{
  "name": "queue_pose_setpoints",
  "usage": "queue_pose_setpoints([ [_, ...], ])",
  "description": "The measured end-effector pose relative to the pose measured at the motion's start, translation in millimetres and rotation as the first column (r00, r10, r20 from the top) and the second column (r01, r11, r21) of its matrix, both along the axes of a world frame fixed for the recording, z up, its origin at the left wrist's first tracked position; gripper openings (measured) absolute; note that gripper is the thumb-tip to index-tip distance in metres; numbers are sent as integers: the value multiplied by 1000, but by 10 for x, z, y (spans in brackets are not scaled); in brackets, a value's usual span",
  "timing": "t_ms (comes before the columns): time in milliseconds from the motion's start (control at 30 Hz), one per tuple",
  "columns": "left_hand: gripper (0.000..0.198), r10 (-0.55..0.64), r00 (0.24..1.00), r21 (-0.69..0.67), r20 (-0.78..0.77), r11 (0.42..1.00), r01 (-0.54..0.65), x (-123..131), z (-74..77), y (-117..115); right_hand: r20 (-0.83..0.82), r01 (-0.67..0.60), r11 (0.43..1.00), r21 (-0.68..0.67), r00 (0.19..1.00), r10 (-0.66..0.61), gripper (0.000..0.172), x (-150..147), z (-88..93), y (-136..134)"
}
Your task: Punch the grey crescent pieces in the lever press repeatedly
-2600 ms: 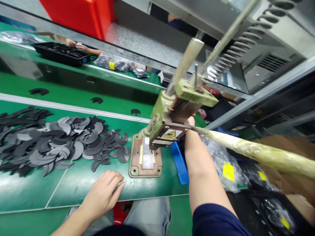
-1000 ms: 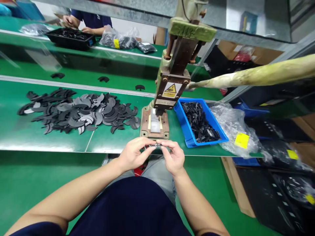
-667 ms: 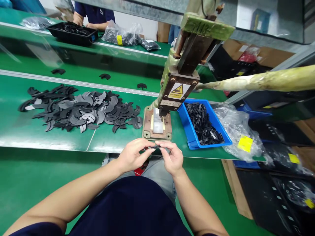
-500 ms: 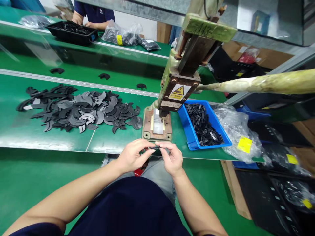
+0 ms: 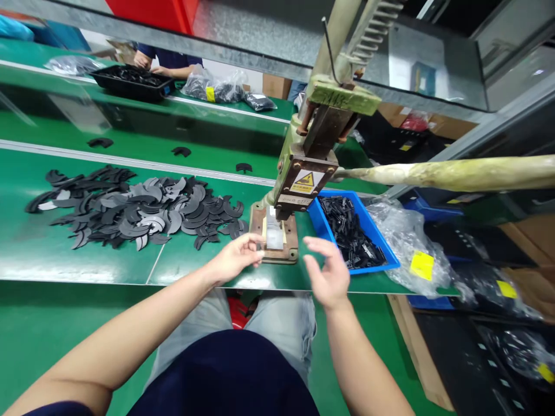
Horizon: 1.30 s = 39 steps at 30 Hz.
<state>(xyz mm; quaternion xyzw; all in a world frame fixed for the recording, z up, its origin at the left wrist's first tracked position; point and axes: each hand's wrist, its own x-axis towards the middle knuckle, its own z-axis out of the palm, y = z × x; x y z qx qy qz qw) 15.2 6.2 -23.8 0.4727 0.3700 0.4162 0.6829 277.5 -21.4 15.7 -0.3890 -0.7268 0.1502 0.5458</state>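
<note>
My left hand (image 5: 237, 257) is closed at the front left corner of the press base (image 5: 287, 254). A small dark part (image 5: 259, 247) shows at its fingertips; its full shape is hidden by the fingers. My right hand (image 5: 328, 273) is raised over the bench edge with thumb and fingers apart, holding nothing, just left of the blue bin (image 5: 376, 267). Small black plastic parts (image 5: 353, 231) fill that bin. Above the base stands the hand press (image 5: 306, 179), with a pale metal fixture plate (image 5: 274, 238) under its ram.
A heap of black and grey curved pieces (image 5: 143, 211) covers the bench to the left. The press lever (image 5: 442, 173) reaches far right. Clear plastic bags (image 5: 407, 242) lie beside the bin. Single curved pieces (image 5: 181, 151) lie on the green strip behind. Across it, another person's hands (image 5: 150, 65) work at a black tray (image 5: 130, 86).
My hands have parted. The left moved forward and left to the press base with the small dark part; the right let go, opened and moved right towards the blue bin.
</note>
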Motion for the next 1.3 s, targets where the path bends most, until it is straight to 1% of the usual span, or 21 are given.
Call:
queue_pose_setpoints([
  [67,43,126,989,119,-73,986,-117,-13,-72,236,-132,111,991,74,986,-100,42,248,261,184],
  [100,38,181,976,181,-120,971,-158,-15,-103,352,-179,134,986,104,977,-114,46,360,430,282],
  [167,31,267,931,311,-251,933,-183,-10,-140,551,-216,113,983,141,973,-81,59,522,836,459],
  [233,26,318,859,437,-401,891,-126,9,-142,693,-198,29,987,161,980,3,80,579,1292,588],
  [300,21,338,782,552,-523,834,8,36,-117,782,-125,-123,984,132,982,140,91,546,1727,661],
  [367,18,363,716,651,-597,741,167,64,-85,841,-16,-227,967,116,973,231,89,468,2070,699],
  [400,18,377,689,685,-619,688,240,76,-70,864,50,-258,962,93,966,255,84,427,2194,714],
  [467,20,399,658,724,-638,602,337,95,-48,903,170,-312,949,44,939,300,58,358,2338,740],
  [500,21,401,652,730,-644,576,367,102,-38,919,198,-338,941,30,924,326,45,331,2362,751],
  [533,22,396,649,731,-650,560,391,107,-29,931,203,-367,930,35,913,353,39,309,2357,758],
  [600,25,378,647,724,-662,546,422,114,-11,942,166,-406,909,93,907,388,46,272,2275,743],
  [667,27,361,653,719,-666,544,432,116,2,939,113,-386,906,175,922,370,50,244,2107,670],
  [767,28,347,681,730,-645,545,413,118,0,923,134,-297,912,282,954,269,47,236,1714,460],
  [833,27,346,698,738,-628,548,393,128,-10,914,233,-238,909,343,959,163,41,258,1394,297],
  [900,26,350,699,737,-624,560,378,152,-16,902,320,-190,913,361,945,70,32,285,1088,163],
  [933,26,352,695,733,-627,568,374,166,-16,891,332,-160,919,360,943,34,28,293,958,115],
  [1000,24,360,690,730,-627,580,361,181,-14,844,287,-87,924,372,958,-25,23,289,767,63],
  [1100,25,404,679,741,-613,592,317,93,-22,691,177,7,915,404,980,-86,22,248,653,76],
  [1200,24,486,629,749,-607,613,250,-228,-51,448,125,33,906,422,988,-94,21,212,643,126],
  [1267,18,570,543,747,-616,641,175,-557,-75,275,120,26,905,424,989,-85,19,204,634,148],
  [1300,16,615,471,739,-633,661,130,-733,-88,198,88,52,915,400,992,-94,19,205,625,154],
])
